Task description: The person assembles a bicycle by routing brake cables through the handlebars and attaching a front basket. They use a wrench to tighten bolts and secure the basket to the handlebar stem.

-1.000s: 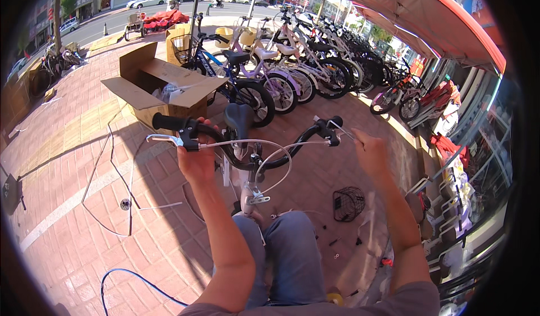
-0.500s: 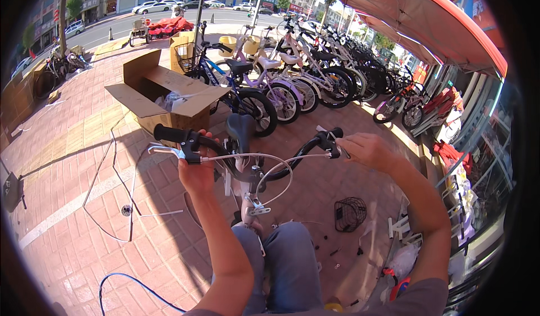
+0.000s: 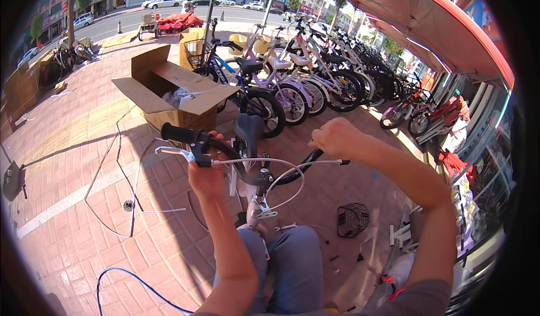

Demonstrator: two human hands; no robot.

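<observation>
A black bicycle handlebar (image 3: 291, 176) stands before me above my knees, on a pale frame with a black saddle (image 3: 249, 128) beyond it. My left hand (image 3: 206, 176) is closed around its left side, just inside the black grip (image 3: 183, 134), next to a silver brake lever (image 3: 174, 151). My right hand (image 3: 339, 138) is a fist at the bar's right end. It covers that end, and what the fingers hold is hidden. A pale brake cable (image 3: 260, 159) loops across the bar, its tip sticking out below my right hand.
An opened cardboard box (image 3: 211, 100) stands behind the bar on the left. Parked bicycles (image 3: 289, 101) line the far side. A black wire basket (image 3: 352, 220), a wrench (image 3: 287, 226) and small parts lie on the paving at right. A blue cable (image 3: 130, 272) curves at lower left.
My right hand has risen slightly and moved left, closing into a fist over the bar's right end. The brake fitting there no longer shows. My left hand keeps its hold.
</observation>
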